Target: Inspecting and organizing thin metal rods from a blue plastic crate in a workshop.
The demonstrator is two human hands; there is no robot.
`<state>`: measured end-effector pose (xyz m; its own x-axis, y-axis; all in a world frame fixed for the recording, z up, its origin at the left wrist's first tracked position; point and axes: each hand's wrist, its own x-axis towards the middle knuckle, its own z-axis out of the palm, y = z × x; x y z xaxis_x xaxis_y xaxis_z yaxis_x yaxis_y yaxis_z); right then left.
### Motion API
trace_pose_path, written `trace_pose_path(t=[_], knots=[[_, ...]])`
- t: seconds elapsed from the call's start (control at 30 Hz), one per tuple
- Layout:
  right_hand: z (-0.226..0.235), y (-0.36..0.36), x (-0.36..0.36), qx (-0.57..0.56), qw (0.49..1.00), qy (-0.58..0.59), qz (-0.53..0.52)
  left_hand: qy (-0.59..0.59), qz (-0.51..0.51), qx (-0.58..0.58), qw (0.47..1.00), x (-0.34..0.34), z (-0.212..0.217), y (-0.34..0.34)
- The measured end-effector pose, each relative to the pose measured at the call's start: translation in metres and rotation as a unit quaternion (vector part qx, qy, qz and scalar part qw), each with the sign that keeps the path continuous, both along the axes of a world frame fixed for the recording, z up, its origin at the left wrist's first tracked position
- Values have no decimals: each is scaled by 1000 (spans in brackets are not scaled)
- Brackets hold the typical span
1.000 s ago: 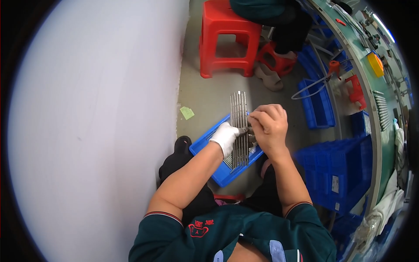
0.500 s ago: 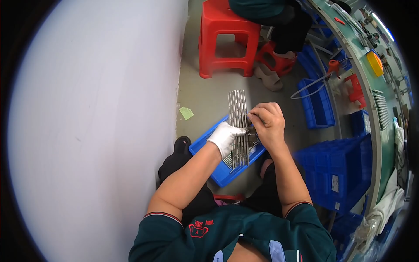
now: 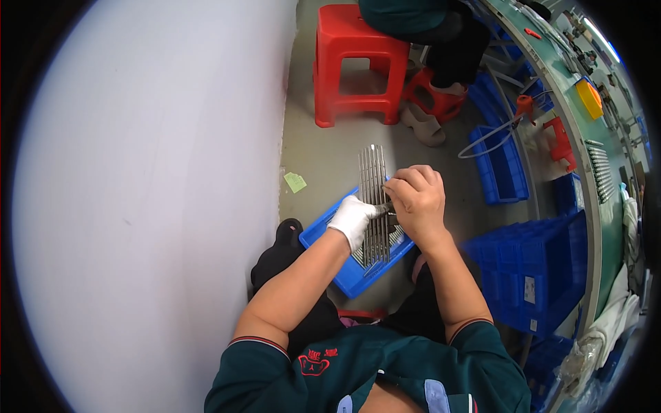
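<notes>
A row of long, thin metal rods (image 3: 372,168) stands side by side over a blue bin (image 3: 352,281). My left hand (image 3: 352,219), in a white glove with dark fingertips, is wrapped round the rods at about mid-length. My bare right hand (image 3: 420,199) is closed in a pinch at the row's right edge, a little above the left thumb. Its fingertips meet the outermost rod, though the exact contact is partly hidden. More metal rods (image 3: 397,236) lie inside the bin, partly covered by my hands and the row.
A white wall (image 3: 158,206) runs along my left. Ahead, a person sits by a red stool (image 3: 363,82). To the right stand a green-topped workbench (image 3: 606,248), stacked blue crates (image 3: 509,268) and another blue bin (image 3: 497,172). A yellow-green paper (image 3: 295,182) lies on the floor.
My right hand has shifted slightly left and down, its fingers more curled over the row's edge. The row of rods looks a little narrower. My left hand keeps its grip.
</notes>
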<state>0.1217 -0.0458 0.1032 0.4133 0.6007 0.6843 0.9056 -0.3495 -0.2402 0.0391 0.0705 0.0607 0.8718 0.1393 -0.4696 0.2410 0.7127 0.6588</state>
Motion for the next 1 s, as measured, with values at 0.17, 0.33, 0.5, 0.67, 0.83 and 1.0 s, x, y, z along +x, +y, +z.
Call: trace_pose_path(t=[0.17, 0.33, 0.5, 0.67, 0.83, 1.0], knots=[[-6, -2, 4, 18, 996, 81, -17, -18, -7, -32, 999, -1, -7, 2], [-4, 1, 1, 16, 999, 34, 1, -4, 1, 17, 1000, 0, -9, 3], [-9, -3, 9, 25, 993, 115, 10, -19, -11, -19, 1000, -1, -6, 3], [-9, 3, -1, 12, 1000, 22, -6, -23, -15, 9, 1000, -1, -11, 5], [-11, 2, 0, 7, 998, 58, -4, -22, -16, -9, 1000, 0, -14, 5], [0, -1, -2, 47, 998, 34, 0, -4, -20, -29, 999, 1, -9, 4]])
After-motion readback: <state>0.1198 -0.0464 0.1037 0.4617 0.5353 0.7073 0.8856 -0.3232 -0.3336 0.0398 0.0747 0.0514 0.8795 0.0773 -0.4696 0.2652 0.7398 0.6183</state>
